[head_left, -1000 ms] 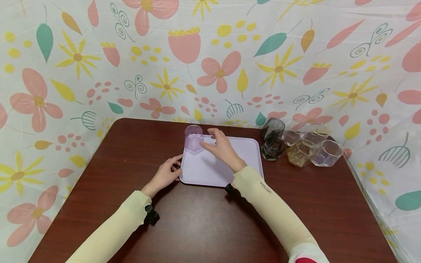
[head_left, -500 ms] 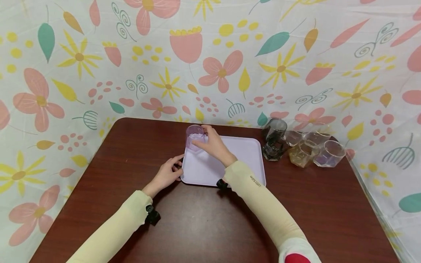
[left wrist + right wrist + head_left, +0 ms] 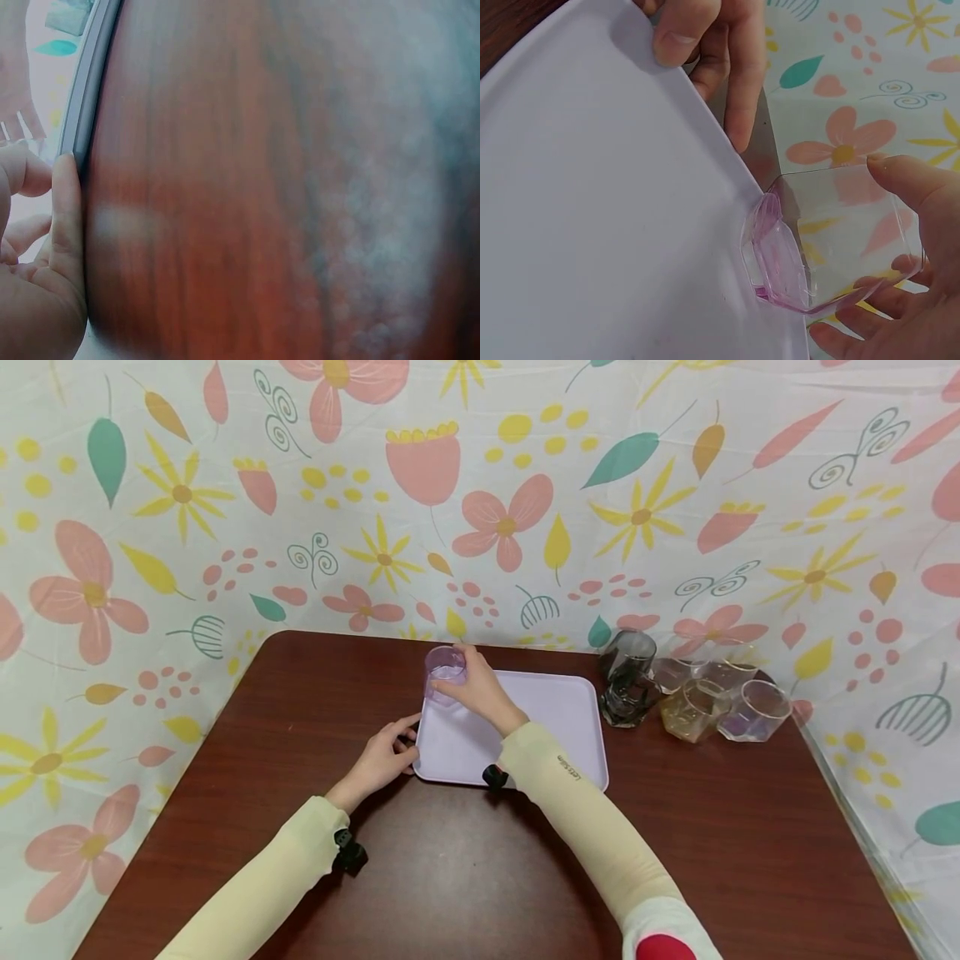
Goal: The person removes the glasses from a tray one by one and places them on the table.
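A clear purple-tinted drinking glass (image 3: pixel 442 663) stands upright at the far left corner of a pale lilac tray (image 3: pixel 543 714). My right hand (image 3: pixel 480 692) holds this glass from the right side. In the right wrist view, the thumb lies on one side of the glass (image 3: pixel 840 232) and several fingers curl round the other, its base against the tray (image 3: pixel 607 187). At the tray's left edge, my left hand (image 3: pixel 380 753) pinches the rim; in the left wrist view its thumb and fingers (image 3: pixel 66 217) are at that rim.
On the right of the dark wooden table (image 3: pixel 450 877), several glasses stand close together, among them smoky grey glasses (image 3: pixel 628 693), an amber glass (image 3: pixel 692 710) and a clear glass (image 3: pixel 753 712). A flower-patterned cloth (image 3: pixel 495 518) hangs behind the table.
My right hand has moved left to the purple glass, and its fingers have closed round it. The left hand stays at the tray's edge, and the tray has hardly moved.
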Demonstrator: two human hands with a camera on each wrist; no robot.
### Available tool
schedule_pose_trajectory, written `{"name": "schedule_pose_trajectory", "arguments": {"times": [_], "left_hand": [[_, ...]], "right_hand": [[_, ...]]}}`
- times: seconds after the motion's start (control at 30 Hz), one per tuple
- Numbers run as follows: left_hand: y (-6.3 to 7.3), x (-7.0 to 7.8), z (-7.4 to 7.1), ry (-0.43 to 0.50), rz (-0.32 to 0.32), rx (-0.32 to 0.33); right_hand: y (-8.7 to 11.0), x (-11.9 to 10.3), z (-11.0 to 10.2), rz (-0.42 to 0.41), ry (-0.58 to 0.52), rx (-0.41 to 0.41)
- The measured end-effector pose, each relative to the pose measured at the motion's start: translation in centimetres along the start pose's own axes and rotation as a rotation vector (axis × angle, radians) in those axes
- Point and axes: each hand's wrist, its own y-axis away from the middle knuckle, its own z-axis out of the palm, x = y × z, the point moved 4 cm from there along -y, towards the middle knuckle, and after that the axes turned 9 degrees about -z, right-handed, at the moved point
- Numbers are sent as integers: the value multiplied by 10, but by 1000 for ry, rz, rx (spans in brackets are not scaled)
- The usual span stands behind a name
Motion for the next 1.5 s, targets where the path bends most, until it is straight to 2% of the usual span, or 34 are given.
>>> {"name": "schedule_pose_trajectory", "arguments": {"times": [0.3,0.57,1.0,1.23,1.5], "left_hand": [[-1,-1,1,1,-1,-2],[0,0,0,-1,0,-3],[1,1,0,-11,-13,7],[2,2,0,-7,-4,9],[1,-1,1,-26,-36,4]], "right_hand": [[0,2,-1,-15,-26,28],[8,3,-3,-26,-55,49],[35,7,-14,12,-42,81],[54,10,-23,-10,-44,91],[74,10,-38,-24,-15,118]]}}
